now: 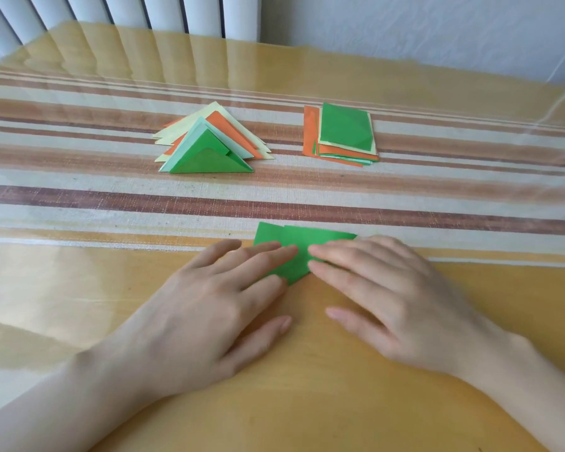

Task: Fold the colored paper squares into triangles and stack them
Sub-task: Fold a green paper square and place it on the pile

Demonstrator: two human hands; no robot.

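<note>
A green paper point(299, 247), folded over with one corner pointing toward me, lies flat on the table in front of me. My left hand point(216, 298) presses its left part with straight fingers. My right hand point(382, 291) presses its right part, fingers straight, and covers the right side. A stack of folded triangles point(209, 146) in green, orange and pale yellow lies at the middle left. A pile of unfolded squares point(341, 133), green on top over orange and yellow ones, lies at the middle right.
The table point(79, 288) carries a striped cloth under a glossy clear cover. A white radiator point(128, 14) and a wall stand behind its far edge.
</note>
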